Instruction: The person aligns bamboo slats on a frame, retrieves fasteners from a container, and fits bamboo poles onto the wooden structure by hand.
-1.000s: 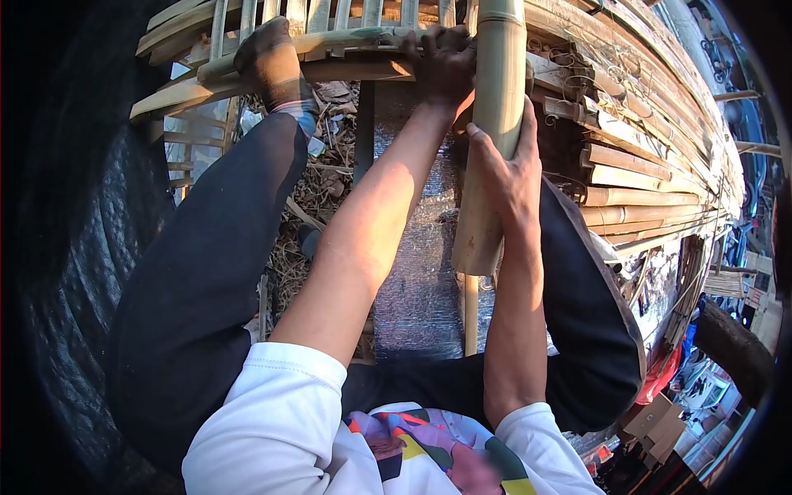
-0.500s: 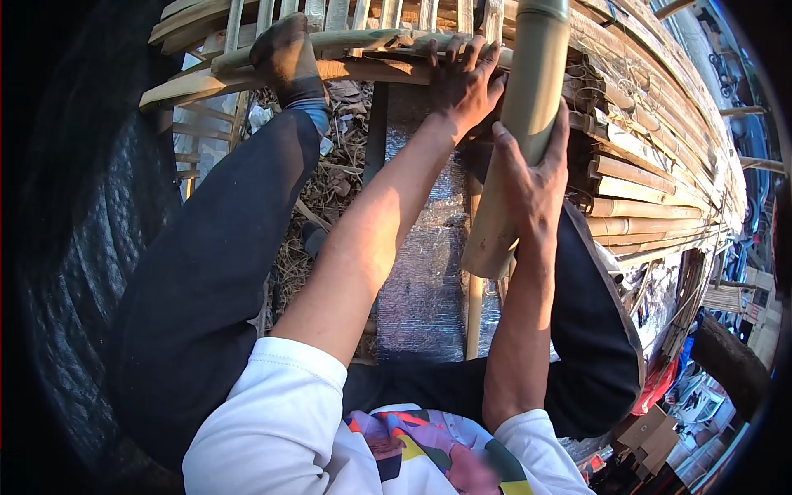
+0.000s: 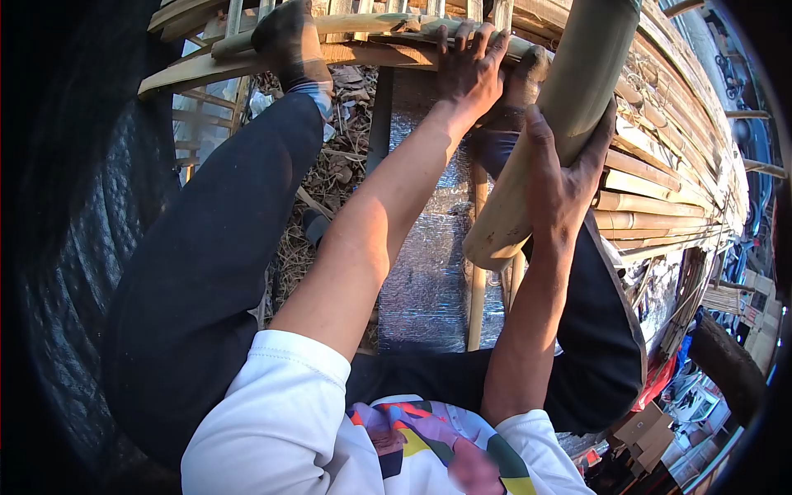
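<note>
My right hand (image 3: 568, 186) is wrapped round a thick green-tan bamboo pole (image 3: 587, 78). The pole slants from the upper right down to its lower end between my legs; its top runs out of view. My left hand (image 3: 470, 74) lies on a thinner horizontal bamboo rail (image 3: 375, 25), fingers apart and bent over it, not closed round it. Just below that rail runs a split bamboo strip (image 3: 194, 73). One of my feet (image 3: 285, 45) presses on the rail at the left, and the other (image 3: 521, 82) is partly hidden behind the pole.
Split bamboo pieces (image 3: 652, 210) are stacked along the right. Under my arms lies a silvery foil sheet (image 3: 421, 280), with dry leaves and straw (image 3: 342, 165) beside it. A dark log (image 3: 726, 363) and cardboard boxes (image 3: 648, 433) stand at lower right.
The upper part of the bamboo pole has swung to the right with my right hand, so it leans more. My left hand stays on the rail, shifted slightly.
</note>
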A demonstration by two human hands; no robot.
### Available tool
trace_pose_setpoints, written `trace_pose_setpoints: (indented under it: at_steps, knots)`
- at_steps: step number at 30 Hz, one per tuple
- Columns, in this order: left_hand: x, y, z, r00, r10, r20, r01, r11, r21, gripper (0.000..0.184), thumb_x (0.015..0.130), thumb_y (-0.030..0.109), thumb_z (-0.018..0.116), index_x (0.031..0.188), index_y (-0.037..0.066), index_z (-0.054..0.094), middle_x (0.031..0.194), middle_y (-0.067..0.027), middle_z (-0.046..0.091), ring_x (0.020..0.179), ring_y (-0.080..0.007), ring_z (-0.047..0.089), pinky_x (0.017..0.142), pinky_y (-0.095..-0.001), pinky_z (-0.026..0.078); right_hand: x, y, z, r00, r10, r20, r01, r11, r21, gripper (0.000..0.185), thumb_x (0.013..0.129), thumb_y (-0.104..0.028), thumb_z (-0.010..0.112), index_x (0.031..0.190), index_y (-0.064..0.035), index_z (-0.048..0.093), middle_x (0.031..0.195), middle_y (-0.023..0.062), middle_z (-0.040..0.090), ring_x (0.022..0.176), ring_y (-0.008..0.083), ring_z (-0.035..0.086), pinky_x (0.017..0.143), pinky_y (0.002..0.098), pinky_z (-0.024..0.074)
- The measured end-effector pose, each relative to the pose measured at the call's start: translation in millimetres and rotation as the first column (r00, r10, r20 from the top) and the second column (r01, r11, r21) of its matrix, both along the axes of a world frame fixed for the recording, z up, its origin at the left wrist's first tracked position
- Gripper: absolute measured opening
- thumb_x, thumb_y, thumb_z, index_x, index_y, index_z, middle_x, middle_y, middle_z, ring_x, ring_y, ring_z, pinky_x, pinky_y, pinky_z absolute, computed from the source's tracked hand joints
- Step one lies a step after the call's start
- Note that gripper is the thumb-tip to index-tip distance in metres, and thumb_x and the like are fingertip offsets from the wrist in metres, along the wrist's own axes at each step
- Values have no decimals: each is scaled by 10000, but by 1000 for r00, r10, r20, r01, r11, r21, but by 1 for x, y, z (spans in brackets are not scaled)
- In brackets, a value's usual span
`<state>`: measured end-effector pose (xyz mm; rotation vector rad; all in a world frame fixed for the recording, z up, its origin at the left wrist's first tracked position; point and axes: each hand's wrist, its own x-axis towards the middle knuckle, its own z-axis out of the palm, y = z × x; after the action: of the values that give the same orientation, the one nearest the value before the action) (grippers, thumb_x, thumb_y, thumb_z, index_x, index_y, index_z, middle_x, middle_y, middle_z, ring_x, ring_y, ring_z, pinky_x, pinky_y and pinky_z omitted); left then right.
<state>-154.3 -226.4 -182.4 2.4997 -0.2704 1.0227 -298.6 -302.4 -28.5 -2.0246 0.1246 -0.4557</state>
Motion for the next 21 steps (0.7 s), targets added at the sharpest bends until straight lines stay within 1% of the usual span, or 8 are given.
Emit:
trace_pose_setpoints:
  at_steps: [5, 9, 11, 13, 15, 16, 19, 21]
  knots:
    - [-3, -2, 2, 999, 30, -20, -29, 999, 15, 538, 763, 185, 697, 1296, 200, 623, 1347, -25, 458, 1332, -291, 341, 1154, -596, 228, 13, -12, -37, 956, -12, -295, -80, 951, -298, 888, 819, -298, 732, 1524, -68, 243, 1126, 306, 656, 1011, 415, 684, 872, 437, 555]
    - [1, -2, -2, 1000, 6, 8, -6, 1000, -19, 639, 718, 222, 767, 1332, 226, 590, 1334, 1, 437, 1329, -295, 346, 1137, -620, 227, 4, 0, 3, 999, 24, -42, -25, 999, -27, 866, 828, -260, 741, 1519, -62, 257, 1126, 242, 669, 965, 314, 700, 850, 409, 565]
    - [0, -2, -2, 1000, 11, 21, -11, 1000, -17, 574, 746, 205, 727, 1307, 206, 609, 1319, -14, 458, 1318, -295, 358, 1138, -607, 233, 1, 3, 4, 999, 32, 31, -34, 998, 44, 869, 826, -245, 743, 1521, -73, 252, 1136, 271, 659, 991, 364, 696, 854, 415, 560]
    - [6, -6, -8, 999, 9, 48, -9, 1000, -19, 512, 774, 188, 688, 1283, 187, 628, 1304, -28, 480, 1308, -295, 371, 1140, -594, 239, 2, 4, -22, 999, 8, -41, -14, 987, -160, 881, 827, -264, 736, 1530, -87, 235, 1154, 307, 643, 1025, 427, 677, 876, 428, 549]
    - [22, -8, -23, 965, 154, 212, -170, 983, 61, 514, 770, 189, 691, 1281, 194, 630, 1303, -27, 475, 1317, -293, 358, 1138, -592, 239, 9, -8, -44, 953, -41, -301, -68, 937, -342, 895, 825, -315, 725, 1532, -87, 227, 1178, 329, 629, 1073, 456, 650, 911, 448, 531]
    - [-3, -1, 6, 1000, 13, -20, -13, 1000, 2, 506, 779, 189, 682, 1283, 199, 629, 1303, -27, 471, 1318, -292, 359, 1139, -595, 235, 7, -9, -36, 972, -15, -234, -49, 963, -264, 890, 825, -312, 726, 1531, -85, 234, 1171, 316, 636, 1068, 435, 657, 911, 442, 533]
    - [1, -2, 2, 1000, 16, 3, -16, 1000, -6, 587, 718, 191, 764, 1286, 208, 617, 1313, -11, 447, 1318, -287, 359, 1133, -603, 238, 1, -4, 1, 993, 7, -121, -9, 1000, -14, 885, 827, -284, 748, 1523, -56, 252, 1178, 241, 641, 1035, 304, 675, 883, 403, 551]
    - [2, -2, 0, 999, 31, 31, -31, 999, -8, 587, 706, 186, 771, 1274, 206, 628, 1309, -13, 448, 1319, -288, 359, 1126, -603, 252, 0, -2, 6, 1000, -1, -16, 2, 999, 43, 881, 830, -263, 752, 1525, -67, 247, 1164, 233, 648, 1019, 291, 681, 870, 392, 556]
